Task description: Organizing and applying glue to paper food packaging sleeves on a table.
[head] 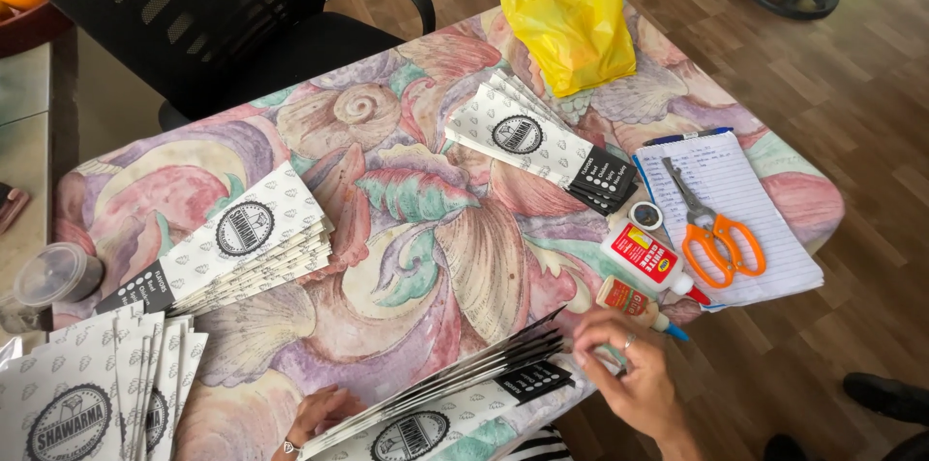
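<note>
- Nearest, a fanned stack of paper sleeves (455, 393) lies at the tabletop (435, 258) edge; the right hand (629, 364) pinches its black ends with narrow fingers, and the left hand (314, 415) steadies the other end.
- Beyond, three more stacks look finished: left (242, 243), far (542, 142), corner (87, 393).
- Glue bottles (648, 263) and scissors (714, 234) lie untouched.

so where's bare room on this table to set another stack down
The middle of the tablecloth is bare, between the left stack, top stack and the fanned stack under both hands. The right side is crowded: notepad, scissors, glue bottles.
</note>
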